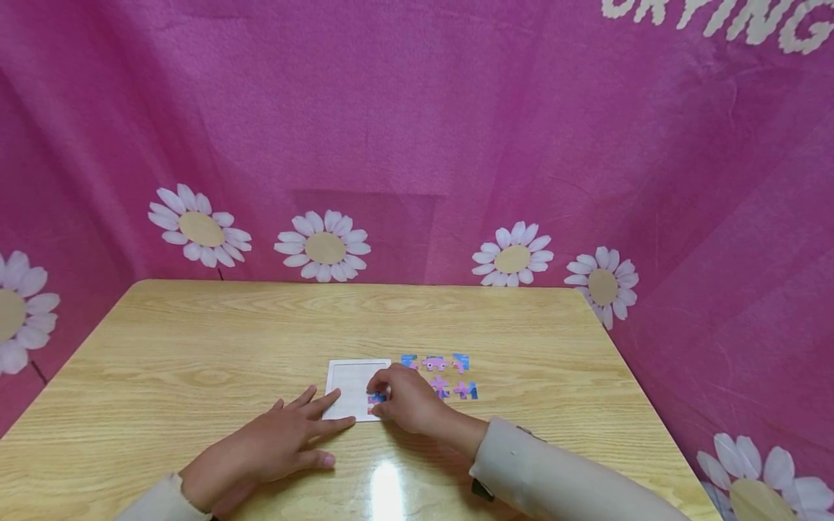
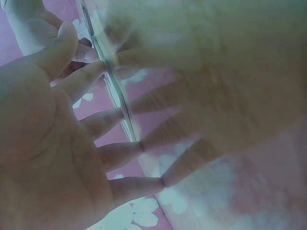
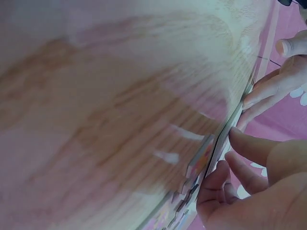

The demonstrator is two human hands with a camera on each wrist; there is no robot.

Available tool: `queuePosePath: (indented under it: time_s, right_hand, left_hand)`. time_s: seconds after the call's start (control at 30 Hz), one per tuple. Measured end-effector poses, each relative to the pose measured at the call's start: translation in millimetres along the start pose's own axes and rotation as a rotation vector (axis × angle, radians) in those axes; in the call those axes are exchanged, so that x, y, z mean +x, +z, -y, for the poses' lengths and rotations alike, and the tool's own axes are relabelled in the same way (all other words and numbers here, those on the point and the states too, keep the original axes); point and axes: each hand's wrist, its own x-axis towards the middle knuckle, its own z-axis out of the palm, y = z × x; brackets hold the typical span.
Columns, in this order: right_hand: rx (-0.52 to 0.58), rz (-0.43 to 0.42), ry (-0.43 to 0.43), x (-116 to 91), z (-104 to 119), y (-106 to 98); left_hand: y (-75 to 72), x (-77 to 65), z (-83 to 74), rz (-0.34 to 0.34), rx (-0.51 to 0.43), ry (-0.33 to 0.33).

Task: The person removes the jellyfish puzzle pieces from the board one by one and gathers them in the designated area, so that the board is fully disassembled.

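Observation:
A white puzzle tray (image 1: 347,376) with a raised rim lies on the table. My left hand (image 1: 280,438) spreads its straight fingers, the tips of some resting on the tray's left and front edge. In the left wrist view the fingertips of this hand (image 2: 53,124) meet the table surface beside the tray. At the tray's front right corner, my right hand (image 1: 410,398) curls its thumb and fingers round a blue and pink puzzle piece (image 1: 376,399), which the fingers partly cover. The right wrist view shows the right thumb (image 3: 254,146) at the tray's edge.
Several loose puzzle pieces lie right of the tray, among them a pink piece with eyes (image 1: 435,364), a blue corner piece (image 1: 461,360) and a pink and blue piece (image 1: 465,391). The wooden table (image 1: 260,325) backs onto a pink curtain (image 1: 391,108) with daisies.

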Motion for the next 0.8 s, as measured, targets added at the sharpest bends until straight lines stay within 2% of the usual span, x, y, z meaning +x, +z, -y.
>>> queuePosePath:
  time_s: [0.2, 0.8]
  right_hand:
    - [-0.036, 0.004, 0.008, 0.3, 2.5, -0.5]
    - [-0.022, 0.015, -0.004, 3.7, 3.5, 0.6]
  left_hand:
    - [1.0, 0.2, 1.4, -0.005, 0.008, 0.008]
    - [1.7, 0.3, 1.8, -0.002, 0.008, 0.006]
